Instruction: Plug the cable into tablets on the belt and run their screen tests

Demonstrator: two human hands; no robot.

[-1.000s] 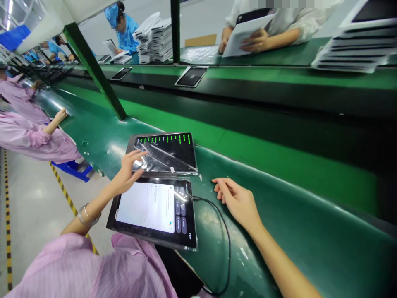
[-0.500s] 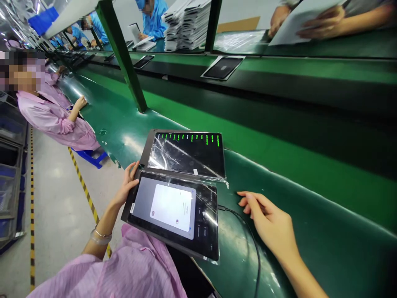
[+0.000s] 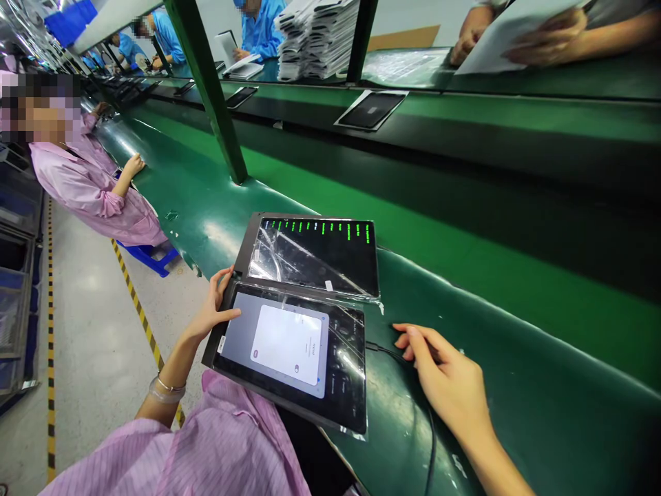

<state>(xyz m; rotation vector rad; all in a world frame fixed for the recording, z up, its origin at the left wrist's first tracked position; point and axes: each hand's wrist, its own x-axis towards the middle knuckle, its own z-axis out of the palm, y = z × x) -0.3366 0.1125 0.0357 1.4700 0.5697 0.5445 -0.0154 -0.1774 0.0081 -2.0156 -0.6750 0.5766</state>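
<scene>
A lit tablet in clear film shows a white pop-up box and lies tilted at the near bench edge. My left hand grips its upper left corner, thumb over the screen and fingers at the edge. Just beyond lies a second tablet, its dark screen bearing a row of green text. A black cable is plugged into the lit tablet's right side. Over the bench, right of the plug, my right hand is open, index finger stretched and the others loosely bent, holding nothing.
Behind the green bench runs a dark conveyor belt carrying a tablet on a white sheet. A green post rises left of centre. A co-worker in pink sits at left. Stacked white packaging stands across the belt.
My left thumb has stretched further over the lit screen. My right hand stays beside the plug, almost unmoved. The view has shifted slightly.
</scene>
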